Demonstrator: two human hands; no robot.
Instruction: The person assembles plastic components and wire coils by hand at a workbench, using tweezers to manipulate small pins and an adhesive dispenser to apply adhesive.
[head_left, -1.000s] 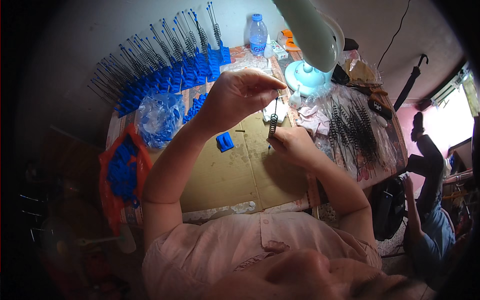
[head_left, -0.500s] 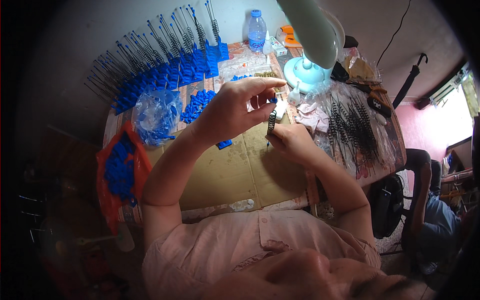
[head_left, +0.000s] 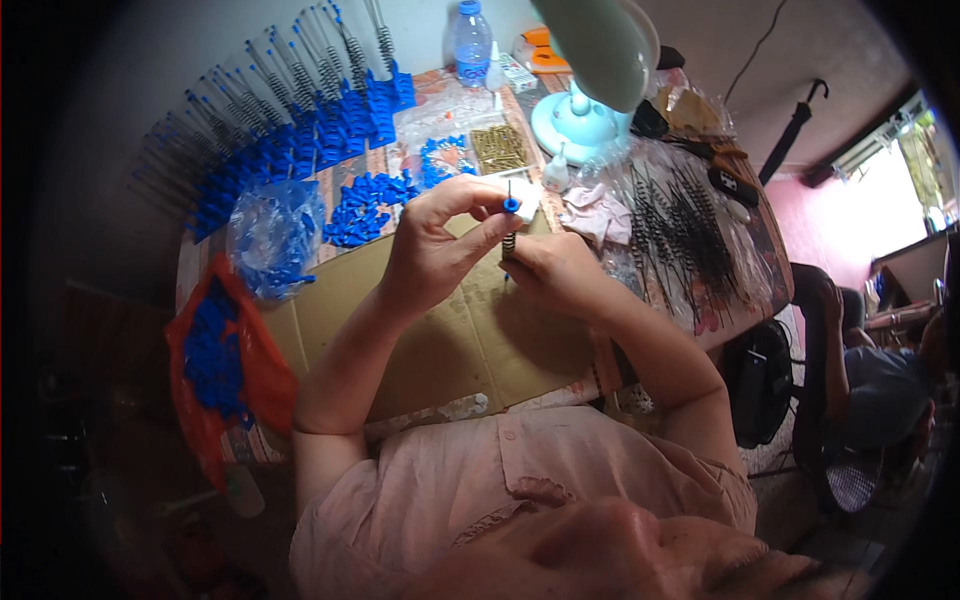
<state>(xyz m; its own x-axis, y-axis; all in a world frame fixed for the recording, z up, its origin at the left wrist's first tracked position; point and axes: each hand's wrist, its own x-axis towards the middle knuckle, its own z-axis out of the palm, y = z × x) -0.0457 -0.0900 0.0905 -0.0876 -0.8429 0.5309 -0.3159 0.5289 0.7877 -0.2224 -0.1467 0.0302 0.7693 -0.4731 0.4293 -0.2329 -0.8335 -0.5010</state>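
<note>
Over the cardboard sheet, my two hands meet at a thin dark rod with a black coil spring, held nearly upright. My right hand is closed around the lower part of the spring, and a bit of rod with a blue tip shows below it. A small blue plastic piece sits on the rod above the spring, with the thin rod end sticking up through it. The thumb and index finger of my left hand pinch at this piece; its other fingers are curled and partly hidden.
Blue stands with upright spring rods line the back left. Nearer lie loose blue parts, a clear bag and a red bag. Brass-coloured pieces, a lamp and a pile of spring rods lie beyond and right.
My left fingers, raised and spread above the blue piece before, have come down and closed at it. The rod stays in my right hand. The whole view has shifted slightly.
</note>
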